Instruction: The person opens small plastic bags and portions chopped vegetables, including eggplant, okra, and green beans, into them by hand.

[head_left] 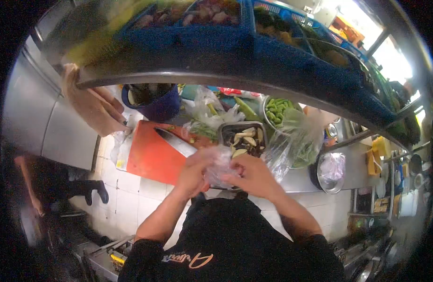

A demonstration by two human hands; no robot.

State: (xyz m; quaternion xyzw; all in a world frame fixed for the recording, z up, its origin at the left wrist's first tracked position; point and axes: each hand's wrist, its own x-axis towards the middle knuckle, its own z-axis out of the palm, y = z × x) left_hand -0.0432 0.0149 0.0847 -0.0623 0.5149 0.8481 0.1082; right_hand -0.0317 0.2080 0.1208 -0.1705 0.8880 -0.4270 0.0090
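I read the work area through the head view. The clear plastic bag (218,170) is located between the left hand (193,175) and the right hand (252,176), touching both, on the near side of the metal tray (223,136). Both hands grasp it: the right hand pinches its right side, and the left hand, slightly blurred, closes on its left side. I cannot tell whether the bag holds anything.

Appearance: thin, crumpled and translucent, with pale glints along the folds.

Count, as I see it: one bag between the hands; one metal tray, containing pale slices that overlap, so I cannot number them; one red cutting board (153,157), left of the tray; one knife (175,142), blade flat on the board; one bowl (265,115) of green pods, beyond the tray and to its right; one dark blue bucket (157,112), beyond the board. The counter (298,184) carries these items.
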